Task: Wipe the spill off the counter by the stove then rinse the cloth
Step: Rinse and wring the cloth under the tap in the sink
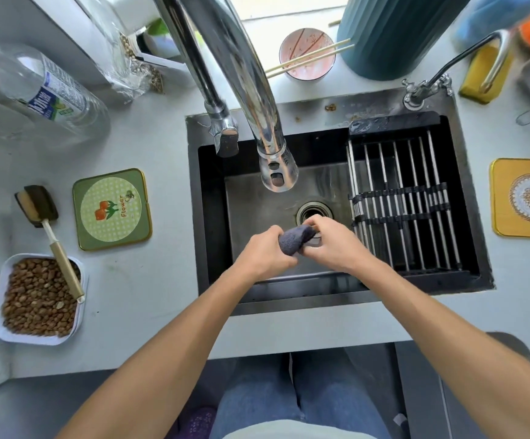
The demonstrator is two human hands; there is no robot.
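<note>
My forearms reach over the sink (466, 282) so drips fall inside. My left hand (265, 253) and right hand (333, 240) both clench the bunched grey cloth (295, 238) between them, wringing it below the faucet (278, 172), near the drain (312, 212).

You are standing in a home kitchen. Before you a dark steel sink (320, 122) is sunk into a pale counter (149, 280), with a chrome tap (251, 99) arching over it and a roll-up drying rack (399, 201) across its right side. A used bowl (307, 54) with chopsticks (308, 57), a sponge brush (37, 205), coasters and a tray of peanuts (39, 299) lie about.
</note>
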